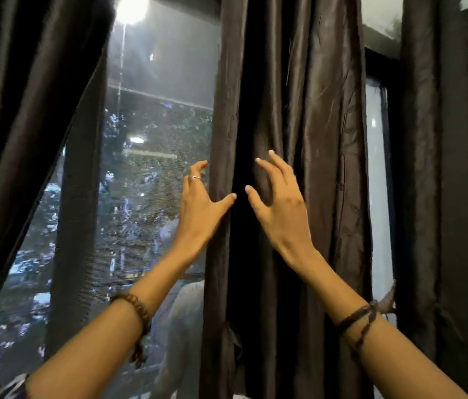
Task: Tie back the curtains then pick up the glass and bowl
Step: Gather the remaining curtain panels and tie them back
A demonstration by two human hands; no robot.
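A big window [158,139] fills the left side. A fine mesh screen [169,67] covers it. Outside it is dark, with blurry trees [146,203] and little spots of light. A very bright lamp [132,8] shines at the top. A thin bar [158,97] runs across the glass. On the right is a narrow strip of pale glass [376,180] in a dark frame [382,57].

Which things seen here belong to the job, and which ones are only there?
Belong to the job:
- middle curtain
- left curtain, already drawn aside
- left hand, at the middle curtain's edge
- right hand, open

Only there:
- window screen
- far-right curtain

Glass and bowl: not in view.
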